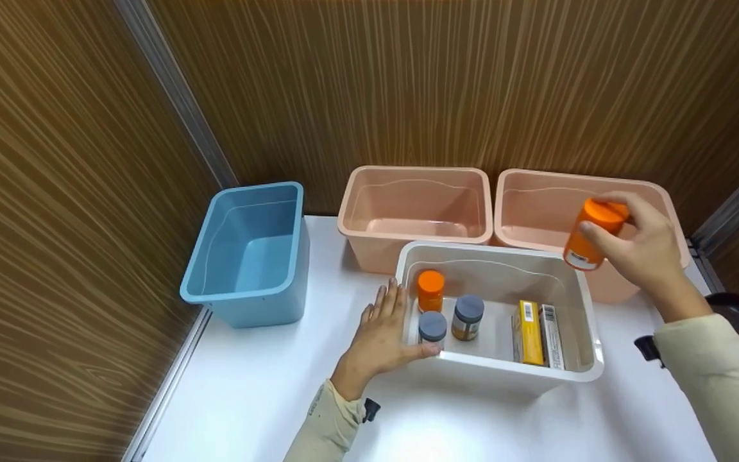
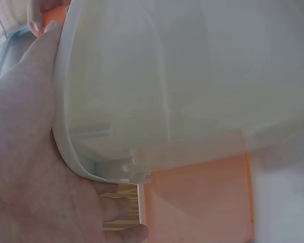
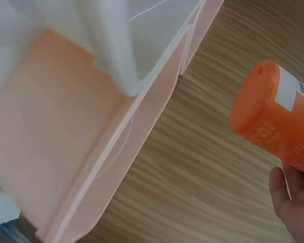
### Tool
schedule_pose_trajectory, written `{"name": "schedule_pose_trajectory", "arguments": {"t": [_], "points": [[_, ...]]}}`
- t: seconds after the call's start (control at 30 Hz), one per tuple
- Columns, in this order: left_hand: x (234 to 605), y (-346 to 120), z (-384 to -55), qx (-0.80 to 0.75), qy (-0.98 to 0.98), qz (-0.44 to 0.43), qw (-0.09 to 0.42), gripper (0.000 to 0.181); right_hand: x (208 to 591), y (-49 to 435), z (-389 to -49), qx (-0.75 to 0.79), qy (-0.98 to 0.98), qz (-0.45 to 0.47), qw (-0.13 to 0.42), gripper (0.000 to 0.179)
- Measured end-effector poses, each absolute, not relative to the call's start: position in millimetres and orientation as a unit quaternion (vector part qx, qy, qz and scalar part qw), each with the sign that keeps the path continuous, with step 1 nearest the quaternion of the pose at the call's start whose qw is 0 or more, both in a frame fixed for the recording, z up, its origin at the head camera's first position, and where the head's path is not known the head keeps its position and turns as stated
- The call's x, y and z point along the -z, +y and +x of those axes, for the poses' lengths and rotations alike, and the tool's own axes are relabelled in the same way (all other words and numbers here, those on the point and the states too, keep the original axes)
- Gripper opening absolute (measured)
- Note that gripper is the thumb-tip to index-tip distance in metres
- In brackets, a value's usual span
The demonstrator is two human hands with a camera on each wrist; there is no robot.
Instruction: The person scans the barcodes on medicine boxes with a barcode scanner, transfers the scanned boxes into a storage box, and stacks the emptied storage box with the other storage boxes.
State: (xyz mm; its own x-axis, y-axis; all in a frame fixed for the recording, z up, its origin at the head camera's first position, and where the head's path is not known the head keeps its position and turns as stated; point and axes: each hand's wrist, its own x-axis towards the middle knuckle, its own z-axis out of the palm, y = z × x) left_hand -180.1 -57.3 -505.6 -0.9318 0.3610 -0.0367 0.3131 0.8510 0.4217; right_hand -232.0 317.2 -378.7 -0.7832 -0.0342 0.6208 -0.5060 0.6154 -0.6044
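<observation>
My right hand [image 1: 648, 247] grips an orange bottle [image 1: 582, 247] by its upper part, tilted, above the right end of the white bin [image 1: 504, 369] and the front of the right pink bin [image 1: 648, 189]. In the right wrist view the orange bottle [image 3: 273, 116] shows its base and a white label. With fingers straight, my left hand [image 1: 376, 337] rests on the white bin's left rim, its thumb over the front edge. Inside that bin are another orange bottle [image 1: 430, 290], two grey-capped jars [image 1: 467, 317], a yellow box [image 1: 528, 333] and a white box [image 1: 552, 337].
A second pink bin [image 1: 417, 236] stands behind the white bin, next to the right pink one. The blue bin [image 1: 247, 301] is at the left on the white table [image 1: 235, 385]. Wood-patterned walls [image 1: 331, 83] enclose the back and sides. A black round object [image 1: 738, 317] lies at far right.
</observation>
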Motion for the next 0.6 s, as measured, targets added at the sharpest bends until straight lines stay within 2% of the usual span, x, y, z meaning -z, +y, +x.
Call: {"name": "schedule_pose_trajectory", "arguments": {"t": [0.3, 0.6], "points": [[504.4, -55.7, -179.9, -0.211, 0.960, 0.177, 0.060, 0.125, 368.0, 297.7, -248.8, -0.394, -0.894, 0.114, 0.181, 0.045], [504.9, -57.6, -181.4, -0.211, 0.960, 0.175, 0.057, 0.123, 363.9, 272.8, -280.1, -0.427, -0.892, 0.100, 0.111, 0.046]]}}
